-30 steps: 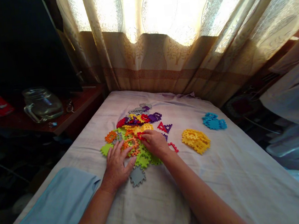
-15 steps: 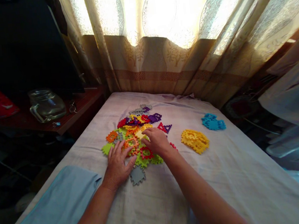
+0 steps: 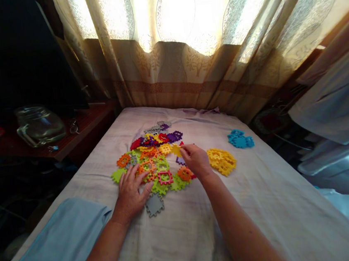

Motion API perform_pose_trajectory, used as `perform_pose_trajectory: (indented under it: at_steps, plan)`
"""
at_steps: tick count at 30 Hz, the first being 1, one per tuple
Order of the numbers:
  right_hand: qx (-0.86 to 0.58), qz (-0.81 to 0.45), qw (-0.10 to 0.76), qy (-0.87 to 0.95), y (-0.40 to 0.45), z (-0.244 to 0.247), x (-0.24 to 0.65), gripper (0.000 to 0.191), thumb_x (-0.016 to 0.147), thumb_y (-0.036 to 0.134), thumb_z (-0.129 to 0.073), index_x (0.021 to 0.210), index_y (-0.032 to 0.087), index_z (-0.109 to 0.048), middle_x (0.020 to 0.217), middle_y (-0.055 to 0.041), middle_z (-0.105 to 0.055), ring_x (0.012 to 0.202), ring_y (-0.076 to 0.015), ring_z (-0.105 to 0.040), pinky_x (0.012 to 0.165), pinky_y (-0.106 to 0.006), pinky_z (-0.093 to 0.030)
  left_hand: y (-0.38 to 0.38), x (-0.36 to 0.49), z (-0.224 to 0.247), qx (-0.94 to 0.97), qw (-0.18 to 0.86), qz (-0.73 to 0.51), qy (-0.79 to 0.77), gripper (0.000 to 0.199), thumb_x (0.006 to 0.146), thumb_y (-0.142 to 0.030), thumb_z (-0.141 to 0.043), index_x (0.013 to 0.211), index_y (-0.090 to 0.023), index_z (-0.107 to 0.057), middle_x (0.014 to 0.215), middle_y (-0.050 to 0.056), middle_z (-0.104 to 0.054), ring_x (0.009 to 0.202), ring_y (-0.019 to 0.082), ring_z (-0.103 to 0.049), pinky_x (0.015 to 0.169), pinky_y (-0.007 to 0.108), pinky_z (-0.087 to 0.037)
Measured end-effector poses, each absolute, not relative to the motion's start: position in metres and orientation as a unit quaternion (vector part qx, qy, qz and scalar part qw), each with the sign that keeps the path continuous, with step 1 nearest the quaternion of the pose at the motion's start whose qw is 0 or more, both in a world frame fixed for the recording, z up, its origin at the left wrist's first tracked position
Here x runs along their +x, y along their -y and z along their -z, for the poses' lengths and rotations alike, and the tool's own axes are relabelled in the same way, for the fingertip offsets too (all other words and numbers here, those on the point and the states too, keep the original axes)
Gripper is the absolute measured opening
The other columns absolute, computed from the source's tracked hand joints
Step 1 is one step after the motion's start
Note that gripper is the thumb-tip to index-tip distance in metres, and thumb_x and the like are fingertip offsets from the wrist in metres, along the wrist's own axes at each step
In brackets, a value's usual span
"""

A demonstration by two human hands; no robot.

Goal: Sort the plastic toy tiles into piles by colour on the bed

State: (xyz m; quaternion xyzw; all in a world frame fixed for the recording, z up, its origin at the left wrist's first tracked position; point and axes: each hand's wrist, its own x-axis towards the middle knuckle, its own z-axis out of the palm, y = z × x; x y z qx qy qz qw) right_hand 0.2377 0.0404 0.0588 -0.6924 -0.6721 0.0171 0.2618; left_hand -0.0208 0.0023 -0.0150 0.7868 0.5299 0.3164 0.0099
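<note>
A mixed heap of plastic interlocking tiles with toothed edges lies on the bed sheet, among them a red square frame (image 3: 165, 177), a lime green tile (image 3: 178, 182) and purple tiles (image 3: 175, 136). My right hand (image 3: 195, 160) pinches a yellow tile (image 3: 176, 150) at the heap's right side. My left hand (image 3: 132, 191) rests on the heap's left front with fingers spread, touching tiles near an orange frame (image 3: 147, 167). Just right of its thumb lies a grey tile (image 3: 155, 204). A separate yellow pile (image 3: 222, 161) sits right of my right hand, and a blue pile (image 3: 240, 139) farther right.
A folded light blue cloth (image 3: 61, 238) lies at the bed's left edge. On the dark wooden desk (image 3: 78, 136) stand a glass pitcher (image 3: 41, 125) and a dark screen (image 3: 14, 60). Curtains (image 3: 183, 71) hang behind the bed; pale fabric (image 3: 333, 101) hangs at the right.
My right hand has moved right from the heap's middle, carrying the yellow tile. My left hand stays on the heap. The whole view has shifted slightly.
</note>
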Motion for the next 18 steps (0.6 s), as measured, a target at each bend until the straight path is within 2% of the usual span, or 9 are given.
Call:
perform_pose_trajectory:
  at_steps: [3, 7, 12, 18]
  plan:
    - [-0.769, -0.016, 0.27, 0.579, -0.033, -0.058, 0.28, 0.031, 0.09, 0.032, -0.049, 0.108, 0.024, -0.072, 0.092, -0.0048, -0.075, 0.081, -0.0184, -0.066, 0.071, -0.027, -0.046, -0.002, -0.021, 0.015, 0.79, 0.005, -0.311, -0.528, 0.042, 0.09, -0.05, -0.049, 0.119, -0.026, -0.067, 0.143, 0.012, -0.051, 0.134, 0.033, -0.043, 0.11, 0.058, -0.034]
    - [-0.833, -0.01, 0.235, 0.5, -0.024, -0.055, 0.312, 0.031, 0.088, 0.035, -0.051, 0.106, 0.024, -0.073, 0.094, -0.0062, -0.075, 0.082, -0.0206, -0.067, 0.069, -0.029, -0.046, -0.003, -0.022, 0.015, 0.794, -0.003, -0.302, -0.527, 0.043, 0.09, -0.05, -0.047, 0.118, -0.025, -0.067, 0.142, 0.013, -0.051, 0.134, 0.033, -0.043, 0.11, 0.057, -0.034]
    - [-0.849, -0.016, 0.204, 0.487, -0.02, -0.052, 0.32, 0.031, 0.089, 0.033, -0.05, 0.106, 0.025, -0.074, 0.1, -0.0066, -0.074, 0.088, -0.0212, -0.067, 0.072, -0.029, -0.046, -0.004, -0.023, 0.015, 0.795, -0.006, -0.3, -0.528, 0.042, 0.09, -0.051, -0.048, 0.118, -0.026, -0.067, 0.142, 0.012, -0.052, 0.134, 0.033, -0.043, 0.11, 0.057, -0.035]
    - [-0.843, 0.044, 0.204, 0.496, -0.017, -0.059, 0.314, 0.035, 0.091, 0.032, -0.049, 0.114, 0.02, -0.071, 0.113, -0.0125, -0.066, 0.1, -0.0238, -0.062, 0.082, -0.033, -0.047, -0.003, -0.021, 0.014, 0.791, 0.002, -0.302, -0.532, 0.043, 0.09, -0.051, -0.046, 0.117, -0.025, -0.067, 0.143, 0.012, -0.051, 0.135, 0.033, -0.042, 0.11, 0.058, -0.034]
